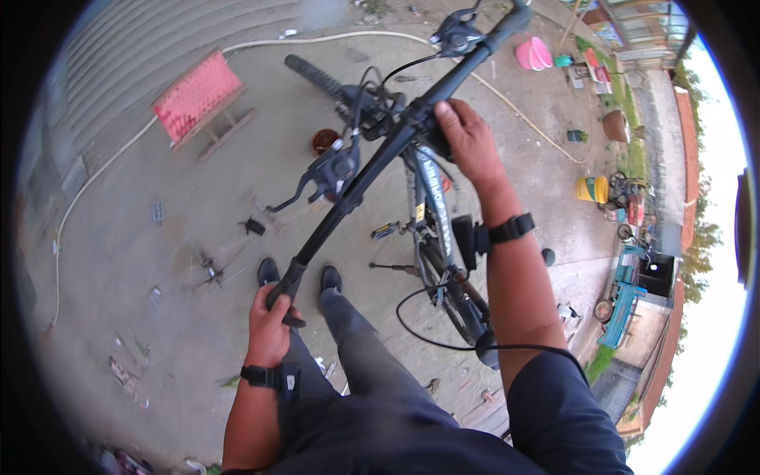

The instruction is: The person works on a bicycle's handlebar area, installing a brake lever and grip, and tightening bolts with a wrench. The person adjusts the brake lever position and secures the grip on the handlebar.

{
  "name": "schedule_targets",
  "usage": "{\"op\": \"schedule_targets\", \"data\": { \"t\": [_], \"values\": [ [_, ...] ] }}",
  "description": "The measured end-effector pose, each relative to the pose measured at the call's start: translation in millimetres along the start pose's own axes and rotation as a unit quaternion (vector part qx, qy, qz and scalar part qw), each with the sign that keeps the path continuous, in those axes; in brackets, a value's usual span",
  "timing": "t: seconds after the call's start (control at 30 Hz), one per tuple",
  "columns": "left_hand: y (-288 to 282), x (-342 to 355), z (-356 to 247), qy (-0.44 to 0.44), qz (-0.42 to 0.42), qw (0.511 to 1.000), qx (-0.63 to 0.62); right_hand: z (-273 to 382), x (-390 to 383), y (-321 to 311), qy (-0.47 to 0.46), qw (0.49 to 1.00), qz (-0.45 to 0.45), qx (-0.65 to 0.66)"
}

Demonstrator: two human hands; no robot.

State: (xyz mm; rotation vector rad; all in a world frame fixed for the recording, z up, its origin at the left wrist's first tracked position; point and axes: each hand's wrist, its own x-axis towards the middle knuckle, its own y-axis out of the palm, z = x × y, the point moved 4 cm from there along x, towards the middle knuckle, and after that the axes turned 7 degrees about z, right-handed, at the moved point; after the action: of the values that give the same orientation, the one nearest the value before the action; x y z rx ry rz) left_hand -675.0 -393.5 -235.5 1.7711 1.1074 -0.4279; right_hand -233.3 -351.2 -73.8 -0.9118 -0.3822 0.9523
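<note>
Seen from above in a concrete yard: a black bicycle handlebar [380, 154] held at two places, slanting from lower left to upper right across the frame. Left hand [269, 321] wrapped tight around the bar's near grip end, fingers curled shut on it, thumb over the top. Right hand [467, 138] clamped over the middle of the handlebar at the stem, fingers folded down round it and partly hidden behind the bar. Black strap on each wrist. Bolted to the handlebar between the two hands, a brake lever and shifter unit [328, 174]; a second unit [455, 36] near the bar's far end. Directly beneath the handlebar, the grey bicycle frame [431, 210], running down past the right forearm; ahead of the bar, the knobby front tyre [317, 77] pointing away. Just under the handlebar's near end, two black shoes [297, 277] on the concrete. Well left of the handlebar, a red wooden bench [198, 99], tipped on its side. Beyond the bar's far end, a pink basin [534, 54]; to the right of the handlebar, a yellow bucket [591, 189]. Small tools and parts scattered on the ground left of the bar, too blurred to name.
</note>
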Motion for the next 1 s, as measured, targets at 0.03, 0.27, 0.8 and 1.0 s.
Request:
{"op": "schedule_targets", "data": {
  "t": [0.03,0.27,0.8,1.0],
  "values": [
    [-1,0,0,-0.002,0.005,1.0,-0.013,-3,6,8,0.025,0.998,0.042,0.028],
    [-8,12,-4,-0.179,0.139,0.955,-0.191,1,5,20,-0.033,0.994,0.032,0.102],
    [-3,-38,-30,0.208,0.067,0.873,0.435,-1,3,26,0.013,0.988,0.03,0.149],
    [9,-26,-41,0.292,0.02,0.796,0.53,5,2,24,0.035,0.99,0.027,0.132]
  ]
}}
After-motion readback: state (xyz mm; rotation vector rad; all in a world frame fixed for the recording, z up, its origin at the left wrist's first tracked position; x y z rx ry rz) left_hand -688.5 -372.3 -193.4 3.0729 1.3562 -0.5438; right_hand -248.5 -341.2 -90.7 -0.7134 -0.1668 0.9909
